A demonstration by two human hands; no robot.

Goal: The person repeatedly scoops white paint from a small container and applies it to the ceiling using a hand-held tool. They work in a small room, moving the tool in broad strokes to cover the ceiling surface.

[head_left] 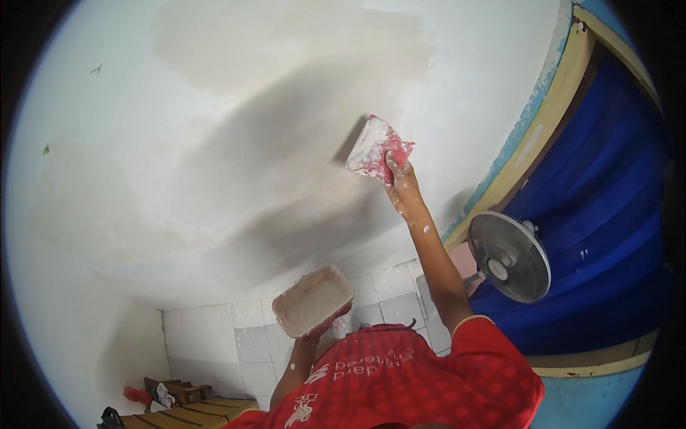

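Observation:
My right hand (pixel 402 184) is raised at the white wall (pixel 286 107), its thumb pressed over a red putty spreader (pixel 375 151) that is thickly smeared with white putty. The spreader's far edge is at the wall, beside its own dark shadow. Lower down, in front of my chest, my left hand (pixel 314 336) supports a shallow rectangular tub (pixel 284 313) from below. Pale residue coats the tub's inside; how much putty is in it I cannot tell. White splashes dot my right wrist and forearm.
A round fan (pixel 509 256) stands close to my right forearm, before a dark blue curtain (pixel 593 207) in a cream frame (pixel 532 139). Grey and white tiles (pixel 246 343) line the wall's bottom. At the lower left is a yellowish slatted piece of furniture (pixel 193 415) with items on it.

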